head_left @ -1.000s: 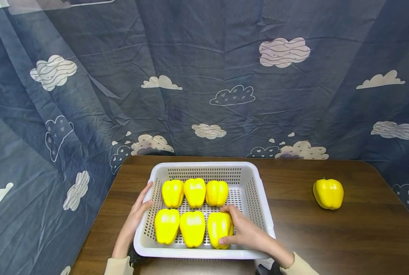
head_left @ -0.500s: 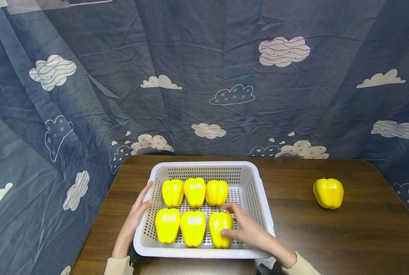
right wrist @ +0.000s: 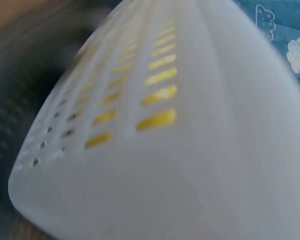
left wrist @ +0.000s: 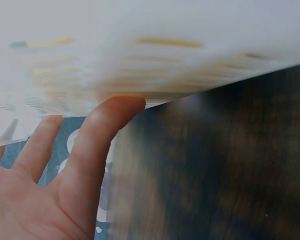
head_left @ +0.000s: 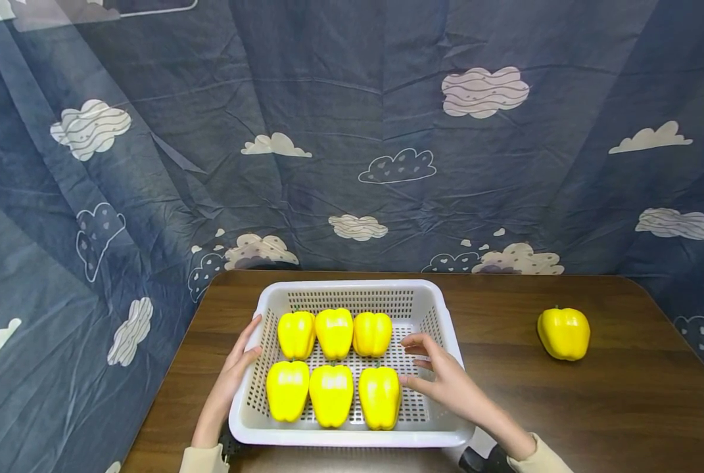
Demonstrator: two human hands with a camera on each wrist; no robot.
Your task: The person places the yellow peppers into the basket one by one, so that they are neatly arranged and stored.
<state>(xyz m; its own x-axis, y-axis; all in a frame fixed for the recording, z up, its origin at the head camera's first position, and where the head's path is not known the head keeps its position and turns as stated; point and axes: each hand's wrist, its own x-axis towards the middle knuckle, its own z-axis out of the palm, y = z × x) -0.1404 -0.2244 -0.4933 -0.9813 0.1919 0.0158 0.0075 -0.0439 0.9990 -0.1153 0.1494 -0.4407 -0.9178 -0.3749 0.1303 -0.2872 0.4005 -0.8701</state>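
In the head view a white slotted plastic basket (head_left: 352,438) holds two rows of yellow bell peppers, three in each. My left hand (head_left: 231,368) rests against the basket's left wall with its fingers extended. The left wrist view shows that hand's thumb (left wrist: 97,145) touching the wall from outside. My right hand (head_left: 442,381) hovers inside the basket on the right, fingers loosely bent and holding nothing. Its thumb tip is close beside the near-right bell pepper (head_left: 379,398); whether they touch I cannot tell. The right wrist view shows only the basket's outer wall (right wrist: 155,180).
One more yellow bell pepper (head_left: 564,334) lies on the brown wooden table (head_left: 511,407), well right of the basket. A dark blue curtain (head_left: 304,197) with cloud prints hangs behind the table and along the left side.
My right hand has let go of the near-right bell pepper and drawn away to the right. That pepper sits slightly further right and straighter. The left hand has stayed at the basket's wall.
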